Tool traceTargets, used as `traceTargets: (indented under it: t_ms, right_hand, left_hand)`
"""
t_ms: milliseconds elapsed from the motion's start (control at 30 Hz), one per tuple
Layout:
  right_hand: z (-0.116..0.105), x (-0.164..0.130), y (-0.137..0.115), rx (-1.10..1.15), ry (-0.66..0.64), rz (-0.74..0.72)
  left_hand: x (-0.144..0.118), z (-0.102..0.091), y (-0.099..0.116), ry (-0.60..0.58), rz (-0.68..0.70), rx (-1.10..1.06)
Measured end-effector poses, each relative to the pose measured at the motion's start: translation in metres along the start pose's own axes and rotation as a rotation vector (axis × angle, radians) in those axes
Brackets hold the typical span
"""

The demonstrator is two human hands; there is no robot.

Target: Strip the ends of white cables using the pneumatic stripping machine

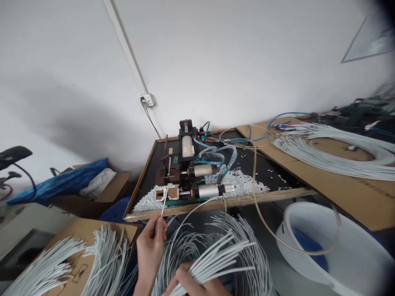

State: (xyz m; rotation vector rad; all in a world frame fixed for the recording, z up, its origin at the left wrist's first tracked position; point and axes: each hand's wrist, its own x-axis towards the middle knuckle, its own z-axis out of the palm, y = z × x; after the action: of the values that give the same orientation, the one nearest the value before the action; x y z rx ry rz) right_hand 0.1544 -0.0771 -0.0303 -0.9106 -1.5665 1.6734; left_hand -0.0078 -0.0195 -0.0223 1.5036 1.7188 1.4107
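Observation:
My left hand [151, 246] pinches a single thin white cable [163, 209] close to its end. The cable's tip reaches up to the jaws [173, 193] of a small pneumatic machine [208, 190]; whether the jaws grip it, I cannot tell. Low in the view, my right hand [193, 285] is closed around a bundle of white cables [220, 257] whose cut ends fan out to the right. The lower part of that hand is cut off by the frame edge. Small white scraps [146, 201] lie heaped around the machine.
Coiled cables [253, 250] hang below the wood-edged bench [240, 202]. On the left, more cable bundles [105, 255] lie on cardboard. A white tub [296, 246] stands at right, under a cable coil [336, 164] on cardboard. Air hoses [254, 172] cross the bench.

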Motion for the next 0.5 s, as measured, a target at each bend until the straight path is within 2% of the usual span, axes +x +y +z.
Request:
traceTargets:
  t_ms: [100, 167, 233, 300, 367, 500]
  right_hand:
    - [0.000, 0.000, -0.005, -0.036, -0.036, 0.014]
    - [-0.002, -0.003, -0.016, -0.049, -0.056, 0.008]
    - [-0.005, -0.005, -0.031, -0.030, -0.107, 0.026]
    - [-0.008, -0.005, -0.046, -0.039, -0.179, 0.022]
    - [-0.010, -0.003, -0.056, -0.030, -0.194, -0.029]
    - [-0.012, 0.006, -0.061, 0.030, -0.230, -0.066]
  left_hand:
    - [-0.010, -0.011, 0.008, -0.081, 0.095, 0.099]
    - [-0.015, -0.018, 0.016, -0.197, 0.201, 0.176]
    - [-0.019, -0.022, 0.026, -0.318, 0.247, 0.188]
    - [-0.022, -0.026, 0.035, -0.448, 0.195, 0.114]
    - [-0.023, -0.030, 0.042, -0.561, 0.116, 0.005]
    - [-0.020, -0.036, 0.052, -0.689, 0.056, -0.116]
